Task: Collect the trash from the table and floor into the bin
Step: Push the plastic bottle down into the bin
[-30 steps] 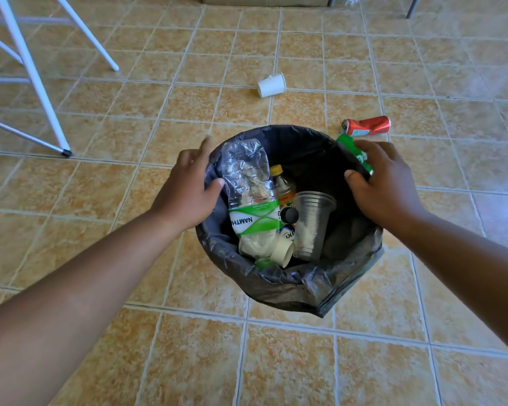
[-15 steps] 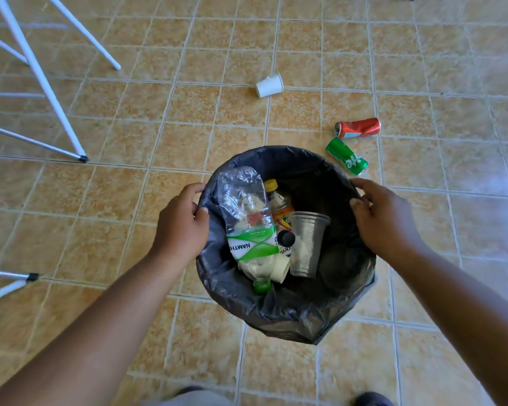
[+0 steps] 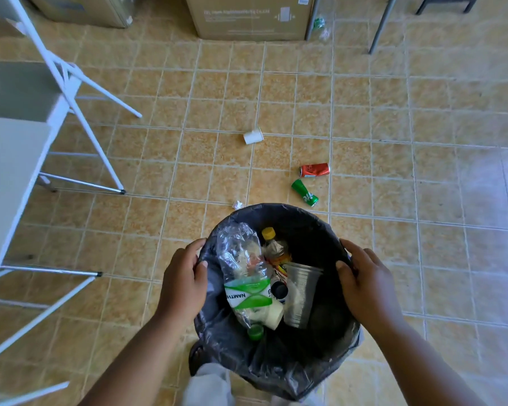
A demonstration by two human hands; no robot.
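Hands — left hand and right hand — clamp the rim of the black-lined round bin, already holding bottles and cups, while a white paper cup, red can, green can and small crumpled scrap remain on the floor

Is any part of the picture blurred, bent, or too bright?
Head view: wide-angle bending curves the tile lines and white table legs near the edges; pale glare washes the floor at right; the bin and both hands stay fairly sharp.
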